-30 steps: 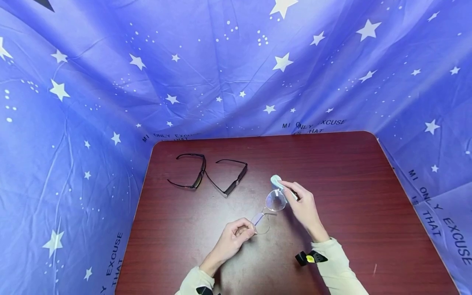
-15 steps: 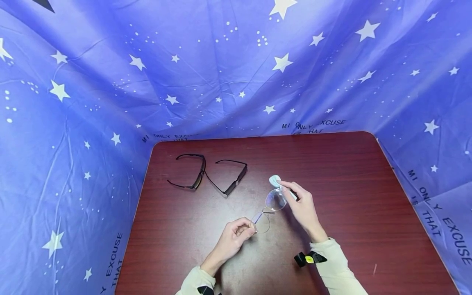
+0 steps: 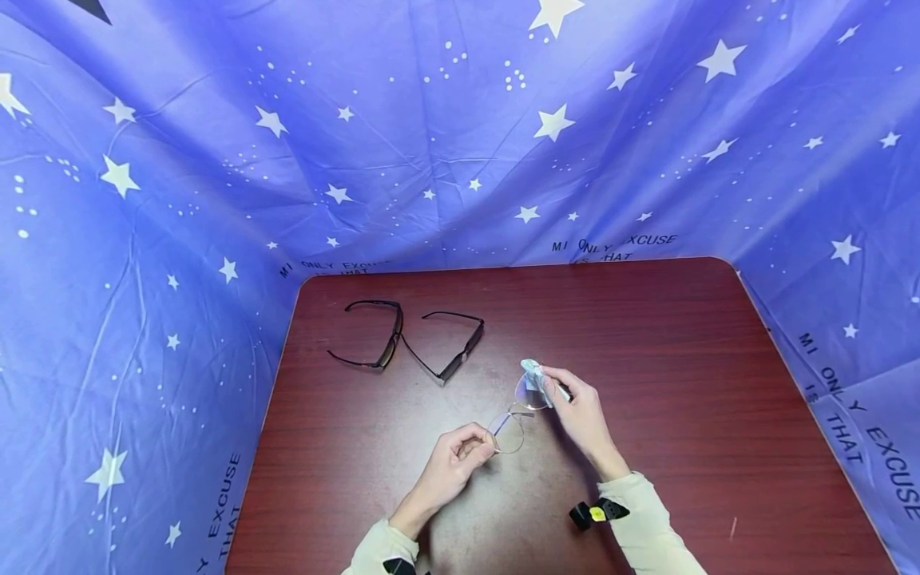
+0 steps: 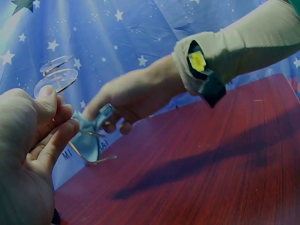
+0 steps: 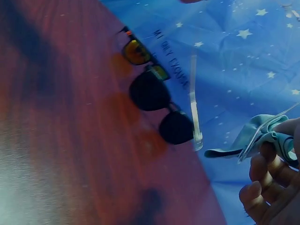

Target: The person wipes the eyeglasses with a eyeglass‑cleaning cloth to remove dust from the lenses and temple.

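Note:
My left hand [image 3: 454, 463] pinches one end of a pair of thin-rimmed eyeglasses [image 3: 510, 436], held above the table with the clear lenses spread toward the right. At the other end, my right hand [image 3: 584, 411] pinches a light blue cleaning cloth [image 3: 530, 369] around the far lens. Seen from the right wrist, the cloth [image 5: 255, 133] is folded over both sides of the lens edge, with the thumb and fingers pressing on it. In the left wrist view a thin temple arm [image 4: 96, 162] hangs below the cloth.
Two pairs of dark glasses lie unfolded toward the back left of the reddish-brown table [image 3: 683, 359]: black-framed glasses [image 3: 391, 347] and sunglasses with dark lenses [image 3: 460, 351]. A blue star-patterned curtain [image 3: 431, 120] surrounds the table's back and sides.
My right hand has shifted slightly down and left, bringing the cloth over more of the far lens. My left hand keeps its hold in nearly the same place.

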{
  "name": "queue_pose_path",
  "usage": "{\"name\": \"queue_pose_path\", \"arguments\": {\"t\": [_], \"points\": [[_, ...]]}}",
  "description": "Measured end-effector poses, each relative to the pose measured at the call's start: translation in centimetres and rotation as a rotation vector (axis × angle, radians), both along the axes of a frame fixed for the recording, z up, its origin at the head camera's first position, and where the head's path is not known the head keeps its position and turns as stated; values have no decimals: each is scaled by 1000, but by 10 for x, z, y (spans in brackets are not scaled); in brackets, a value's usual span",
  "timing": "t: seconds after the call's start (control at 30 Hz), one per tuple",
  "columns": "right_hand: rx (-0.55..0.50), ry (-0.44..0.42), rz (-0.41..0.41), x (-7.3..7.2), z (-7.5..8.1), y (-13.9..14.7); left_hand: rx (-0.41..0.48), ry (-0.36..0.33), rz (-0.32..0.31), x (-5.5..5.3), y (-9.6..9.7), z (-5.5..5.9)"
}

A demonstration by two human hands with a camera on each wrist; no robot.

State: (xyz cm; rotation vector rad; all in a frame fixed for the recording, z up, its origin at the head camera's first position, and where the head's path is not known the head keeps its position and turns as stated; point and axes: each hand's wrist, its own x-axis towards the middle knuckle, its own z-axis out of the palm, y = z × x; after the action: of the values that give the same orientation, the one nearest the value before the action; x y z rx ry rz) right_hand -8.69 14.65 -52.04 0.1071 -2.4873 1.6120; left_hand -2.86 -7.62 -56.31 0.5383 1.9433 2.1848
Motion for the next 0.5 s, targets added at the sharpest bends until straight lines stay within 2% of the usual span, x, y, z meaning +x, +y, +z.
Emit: {"name": "queue_pose_path", "arguments": {"t": [0.17,0.37,0.5], "points": [[-22,20,2,1,2,-2,8,2,-6,-1,0,0],[-173,-4,42,-4,20,2,12,-3,-7,-1,1,-1],[-244,10,63,-10,10,8,9,-7,-3,-1,2,-2]]}}
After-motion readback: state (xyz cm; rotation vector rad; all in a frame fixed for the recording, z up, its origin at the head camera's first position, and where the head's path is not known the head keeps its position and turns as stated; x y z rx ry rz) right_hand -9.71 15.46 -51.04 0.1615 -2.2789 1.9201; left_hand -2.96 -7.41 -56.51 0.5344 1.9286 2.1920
